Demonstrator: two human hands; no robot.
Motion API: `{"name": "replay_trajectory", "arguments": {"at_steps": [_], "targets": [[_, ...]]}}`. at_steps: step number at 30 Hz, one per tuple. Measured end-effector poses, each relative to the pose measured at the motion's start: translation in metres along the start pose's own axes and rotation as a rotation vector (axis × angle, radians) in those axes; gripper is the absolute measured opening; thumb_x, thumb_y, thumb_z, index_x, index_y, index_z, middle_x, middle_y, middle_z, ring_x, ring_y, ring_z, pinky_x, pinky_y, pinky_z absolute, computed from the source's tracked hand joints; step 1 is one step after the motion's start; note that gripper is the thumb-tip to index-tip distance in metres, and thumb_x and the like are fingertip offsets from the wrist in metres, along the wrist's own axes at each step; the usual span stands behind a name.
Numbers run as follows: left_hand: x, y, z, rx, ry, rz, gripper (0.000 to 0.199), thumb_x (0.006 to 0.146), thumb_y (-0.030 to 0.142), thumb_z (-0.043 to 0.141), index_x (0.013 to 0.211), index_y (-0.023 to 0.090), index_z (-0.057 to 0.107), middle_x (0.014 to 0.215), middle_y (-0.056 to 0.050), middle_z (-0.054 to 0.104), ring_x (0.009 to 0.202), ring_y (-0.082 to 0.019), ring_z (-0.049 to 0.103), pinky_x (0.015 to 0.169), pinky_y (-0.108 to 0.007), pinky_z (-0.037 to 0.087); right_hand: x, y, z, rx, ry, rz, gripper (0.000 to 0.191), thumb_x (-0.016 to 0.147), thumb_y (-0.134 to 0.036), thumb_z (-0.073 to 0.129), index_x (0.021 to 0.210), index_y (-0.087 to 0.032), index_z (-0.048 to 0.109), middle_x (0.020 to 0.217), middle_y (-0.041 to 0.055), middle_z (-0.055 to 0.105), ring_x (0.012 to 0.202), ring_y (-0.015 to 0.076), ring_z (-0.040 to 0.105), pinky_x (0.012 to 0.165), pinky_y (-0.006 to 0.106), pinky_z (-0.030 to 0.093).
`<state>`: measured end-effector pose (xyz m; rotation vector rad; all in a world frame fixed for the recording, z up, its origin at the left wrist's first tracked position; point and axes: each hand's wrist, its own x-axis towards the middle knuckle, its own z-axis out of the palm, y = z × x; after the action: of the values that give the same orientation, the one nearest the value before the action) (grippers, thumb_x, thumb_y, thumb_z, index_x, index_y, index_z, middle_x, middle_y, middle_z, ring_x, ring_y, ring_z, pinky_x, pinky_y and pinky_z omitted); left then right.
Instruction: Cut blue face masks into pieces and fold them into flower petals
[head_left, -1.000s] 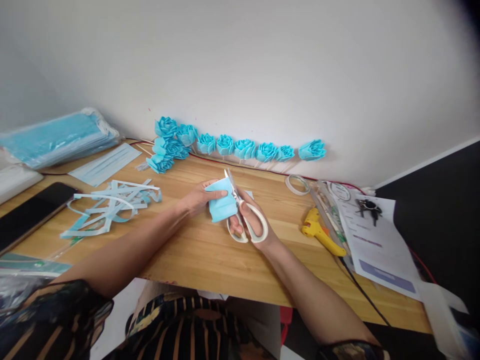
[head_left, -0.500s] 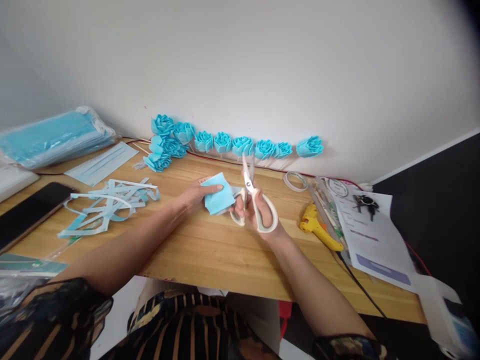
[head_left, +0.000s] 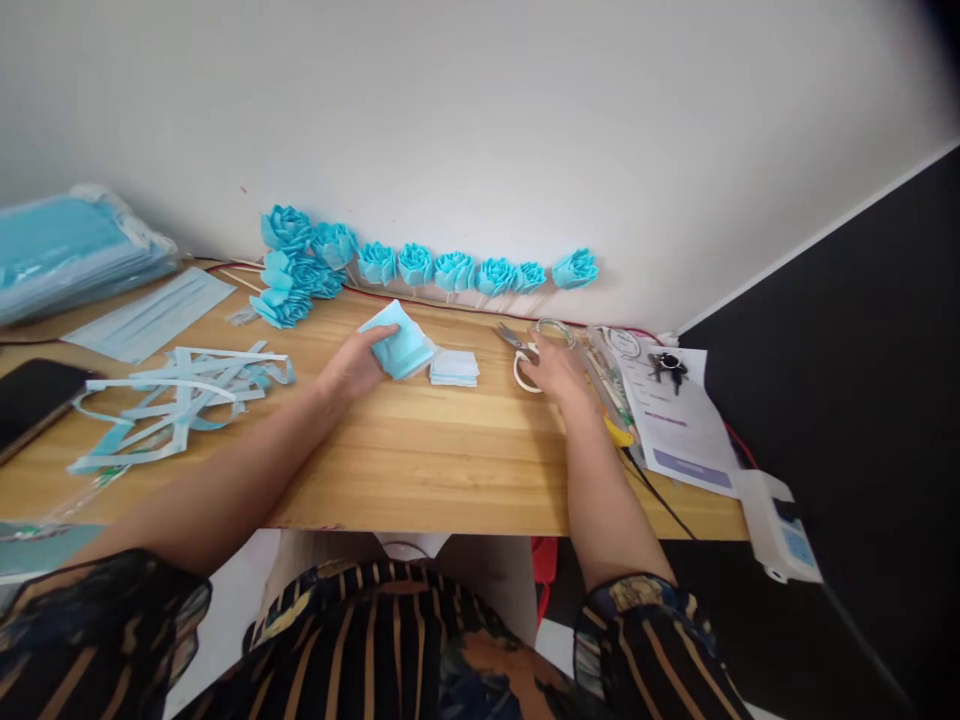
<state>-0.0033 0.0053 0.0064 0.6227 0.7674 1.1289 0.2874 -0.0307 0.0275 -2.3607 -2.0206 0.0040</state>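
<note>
My left hand (head_left: pixel 358 362) pinches a light-blue square of mask fabric (head_left: pixel 400 340), thumb on top, above the table. Just right of it lies a small stack of pale cut pieces (head_left: pixel 453 368). My right hand (head_left: pixel 556 368) is low at the table's right side with its fingers on the white-handled scissors (head_left: pixel 526 372), whose blades point to the back left. Part of the handles is hidden under that hand. A clear tape roll (head_left: pixel 556 332) sits right behind the fingers.
Several blue fabric flowers (head_left: pixel 454 271) line the wall. To the left are cut mask strips (head_left: pixel 180 395), a flat mask (head_left: pixel 150 313), a bag of masks (head_left: pixel 79 250) and a phone (head_left: pixel 41 400). On the right are a yellow glue gun (head_left: pixel 618 432), paper (head_left: pixel 682 430) and keys (head_left: pixel 667 368).
My right hand has carried the scissors right and down to the table. The small stack now shows on the wood. My left hand still holds the blue square, and the view has shifted.
</note>
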Motion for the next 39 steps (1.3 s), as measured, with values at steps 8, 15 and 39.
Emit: {"name": "replay_trajectory", "arguments": {"at_steps": [8,15,39], "targets": [[-0.003,-0.011,-0.005,0.2,-0.15,0.101,0.04,0.061,0.031,0.086,0.093,0.014,0.071,0.082,-0.004,0.073,0.071,-0.016,0.067,0.068,-0.027,0.055,-0.018,-0.041,-0.026,-0.137,0.061,-0.174,0.049,0.094,-0.041,0.049,0.136,-0.016,0.053,0.115,0.018,0.071,0.105,0.0307,0.065,0.085,0.035,0.044],[-0.004,-0.008,-0.003,0.193,-0.154,0.111,0.042,0.057,0.034,0.087,0.09,0.014,0.071,0.085,-0.005,0.074,0.073,-0.017,0.067,0.073,-0.03,0.054,-0.002,-0.033,-0.014,-0.14,-0.131,-0.113,0.052,0.095,-0.039,0.045,0.142,-0.017,0.048,0.119,0.0198,0.069,0.108,0.0328,0.066,0.082,0.037,0.045],[-0.015,-0.006,0.005,0.561,-0.245,0.33,0.083,0.065,0.028,0.082,0.141,0.028,0.05,0.115,-0.003,0.067,0.091,-0.018,0.064,0.079,-0.025,0.049,-0.005,-0.107,-0.032,0.629,-0.014,-0.557,0.03,0.086,-0.04,0.061,0.107,-0.021,0.071,0.102,0.0039,0.073,0.084,0.0178,0.063,0.074,0.028,0.043]]}}
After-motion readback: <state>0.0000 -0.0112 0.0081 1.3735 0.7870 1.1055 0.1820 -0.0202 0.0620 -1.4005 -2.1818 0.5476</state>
